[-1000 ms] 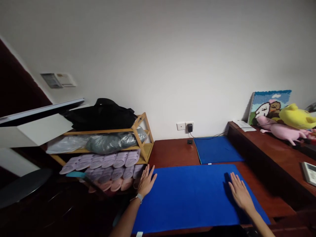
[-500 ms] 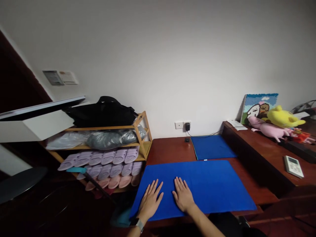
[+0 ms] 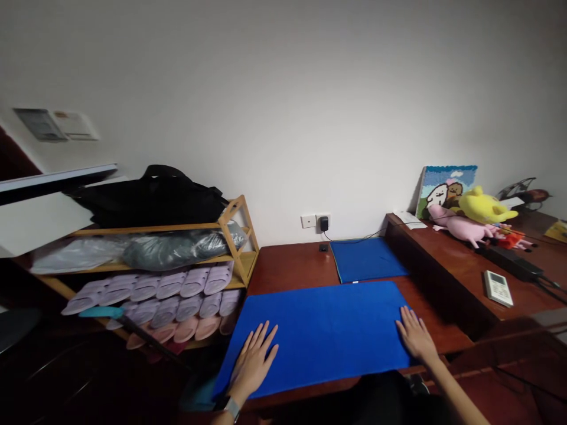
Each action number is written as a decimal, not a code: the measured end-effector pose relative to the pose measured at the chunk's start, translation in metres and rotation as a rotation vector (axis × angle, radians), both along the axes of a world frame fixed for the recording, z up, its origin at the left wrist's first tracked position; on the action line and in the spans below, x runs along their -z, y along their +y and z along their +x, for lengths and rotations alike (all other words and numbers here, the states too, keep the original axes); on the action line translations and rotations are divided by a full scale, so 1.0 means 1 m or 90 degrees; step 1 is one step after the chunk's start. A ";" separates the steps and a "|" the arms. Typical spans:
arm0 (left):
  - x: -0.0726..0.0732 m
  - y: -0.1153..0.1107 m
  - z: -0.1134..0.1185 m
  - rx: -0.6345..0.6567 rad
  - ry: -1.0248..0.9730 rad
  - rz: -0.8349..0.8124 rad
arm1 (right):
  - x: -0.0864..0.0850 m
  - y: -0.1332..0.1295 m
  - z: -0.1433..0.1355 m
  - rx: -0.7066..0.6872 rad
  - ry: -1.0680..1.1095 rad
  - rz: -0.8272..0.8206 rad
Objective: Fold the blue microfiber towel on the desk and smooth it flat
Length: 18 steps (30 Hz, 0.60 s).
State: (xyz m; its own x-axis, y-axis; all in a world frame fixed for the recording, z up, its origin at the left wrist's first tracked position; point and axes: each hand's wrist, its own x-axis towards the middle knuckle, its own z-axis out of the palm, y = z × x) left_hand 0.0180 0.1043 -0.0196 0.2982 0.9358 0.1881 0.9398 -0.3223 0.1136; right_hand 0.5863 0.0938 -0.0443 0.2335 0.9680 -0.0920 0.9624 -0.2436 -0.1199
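A plain blue cloth (image 3: pixel 328 330) lies spread out over the reddish-brown wooden table (image 3: pixel 290 265). My left hand (image 3: pixel 254 360) rests flat near the cloth's left end, fingers spread. Over at the right edge of the cloth is my right hand (image 3: pixel 415 335), palm down with fingers stretched out. Neither hand grips anything. Behind the large cloth, a second, smaller blue cloth (image 3: pixel 370 260) lies flat with a white tag at its near edge.
Left of the table stands a wooden rack (image 3: pixel 241 254) with lilac slippers (image 3: pixel 190 282) and a black bag (image 3: pixel 159 198). A raised surface on the right bears plush toys (image 3: pixel 482 206) and a white remote (image 3: pixel 498 288). A black plug (image 3: pixel 324 223) sits in the wall socket.
My right hand has slid from the middle of the large cloth to its right edge. My left hand stays near the left end. The view has turned slightly right.
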 end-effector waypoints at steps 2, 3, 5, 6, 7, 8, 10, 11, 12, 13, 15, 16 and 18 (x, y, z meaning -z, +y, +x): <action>0.000 0.000 0.000 -0.004 -0.001 0.005 | 0.009 -0.001 0.029 0.017 0.010 0.010; 0.000 0.000 0.001 -0.006 -0.002 0.006 | 0.013 -0.002 0.037 0.016 0.018 0.024; -0.001 -0.001 0.002 -0.008 -0.004 0.004 | 0.022 -0.002 0.044 0.004 0.030 0.058; -0.001 -0.001 0.002 -0.009 -0.005 -0.004 | 0.026 -0.001 0.044 0.000 0.033 0.073; 0.000 0.000 0.001 -0.009 -0.007 -0.014 | 0.029 -0.001 0.044 -0.001 0.036 0.083; 0.000 0.000 0.000 -0.008 -0.010 -0.028 | 0.031 -0.001 0.043 -0.001 0.039 0.090; 0.002 0.004 -0.006 -0.003 -0.023 -0.056 | 0.034 0.000 0.042 0.004 0.044 0.097; 0.003 0.008 -0.011 -0.005 -0.033 -0.063 | 0.035 0.000 0.042 0.006 0.047 0.101; 0.003 0.013 -0.016 -0.013 -0.044 -0.062 | 0.036 0.000 0.043 0.005 0.050 0.106; 0.003 0.020 -0.023 -0.027 -0.054 -0.054 | 0.037 0.000 0.044 0.002 0.053 0.110; -0.002 0.038 -0.036 -0.075 -0.061 -0.022 | 0.040 0.000 0.046 -0.008 0.056 0.116; -0.007 0.048 -0.042 -0.101 -0.056 -0.006 | 0.042 0.000 0.047 -0.012 0.054 0.117; -0.017 0.070 -0.050 -0.144 -0.035 0.012 | 0.047 0.000 0.051 -0.022 0.048 0.116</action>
State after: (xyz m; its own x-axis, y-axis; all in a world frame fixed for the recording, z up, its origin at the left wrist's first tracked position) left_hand -0.0320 0.1746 -0.0026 0.0701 0.9737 0.2167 0.9808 -0.1068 0.1629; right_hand 0.6372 0.0939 -0.0915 0.1991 0.9775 0.0697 0.9565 -0.1784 -0.2309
